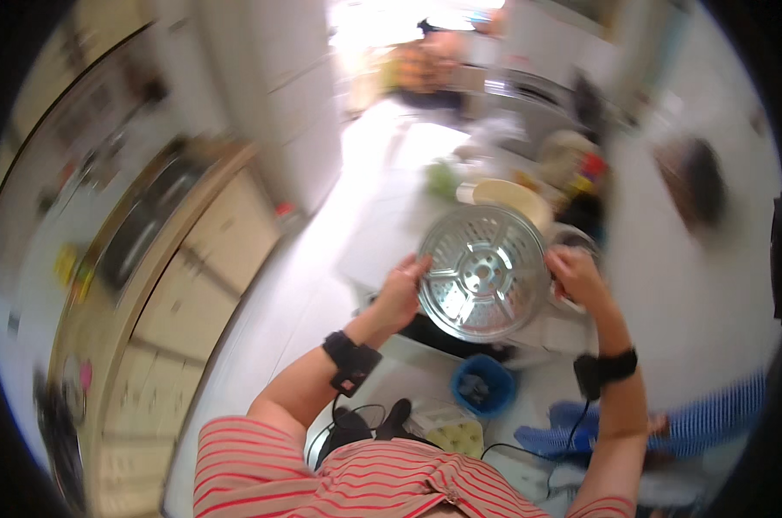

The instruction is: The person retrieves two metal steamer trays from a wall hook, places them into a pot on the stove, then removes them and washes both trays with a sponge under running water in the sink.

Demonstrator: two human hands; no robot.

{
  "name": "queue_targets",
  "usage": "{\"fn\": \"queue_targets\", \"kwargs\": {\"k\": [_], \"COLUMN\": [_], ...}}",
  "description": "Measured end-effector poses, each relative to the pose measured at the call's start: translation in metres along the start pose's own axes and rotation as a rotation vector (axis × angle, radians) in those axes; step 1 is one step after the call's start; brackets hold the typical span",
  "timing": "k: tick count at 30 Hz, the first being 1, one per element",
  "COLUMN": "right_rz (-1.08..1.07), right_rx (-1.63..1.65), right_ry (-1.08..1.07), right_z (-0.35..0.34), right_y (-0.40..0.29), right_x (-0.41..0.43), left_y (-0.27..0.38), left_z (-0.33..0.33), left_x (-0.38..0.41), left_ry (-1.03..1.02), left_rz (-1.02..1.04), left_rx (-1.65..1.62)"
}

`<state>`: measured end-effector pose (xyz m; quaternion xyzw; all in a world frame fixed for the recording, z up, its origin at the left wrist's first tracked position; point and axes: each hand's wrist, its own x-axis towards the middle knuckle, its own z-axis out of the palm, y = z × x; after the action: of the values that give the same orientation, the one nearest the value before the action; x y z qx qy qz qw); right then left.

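Observation:
A round, shiny metal steamer tray (469, 304) with a perforated, ribbed bottom is held up in front of me. My left hand (401, 288) grips its left rim, thumb on the edge. My right hand (573, 275) has its fingers curled at the opposite side. Behind the tray lies a white tabletop (381, 246), with a cream bowl (511, 197) just past the tray's far rim. Green produce (443, 180) rests beside that bowl, blurred.
Below the tray stands a blue bin (485, 401) near my feet, next to a pale container (459, 435). To the left runs a counter (171, 252) with a sink (148, 220). Blue striped fabric (708, 414) is at the right. A cable (514, 448) trails by my body.

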<state>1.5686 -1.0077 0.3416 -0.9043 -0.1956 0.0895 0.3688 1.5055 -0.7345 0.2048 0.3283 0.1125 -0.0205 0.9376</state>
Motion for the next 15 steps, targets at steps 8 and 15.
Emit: {"fn": "queue_targets", "kwargs": {"k": [8, 15], "right_rz": [0.167, 0.239], "right_rx": [0.496, 0.418], "right_ry": [-0.693, -1.082], "right_z": [0.347, 0.456], "right_y": [-0.008, -0.085], "right_x": [-0.051, -0.131], "left_y": [0.022, -0.035], "left_z": [-0.246, -0.290], "left_x": [-0.279, -0.450], "left_ry": [0.507, 0.818], "left_rz": [0.004, 0.272], "left_rx": [-0.103, -0.391]}}
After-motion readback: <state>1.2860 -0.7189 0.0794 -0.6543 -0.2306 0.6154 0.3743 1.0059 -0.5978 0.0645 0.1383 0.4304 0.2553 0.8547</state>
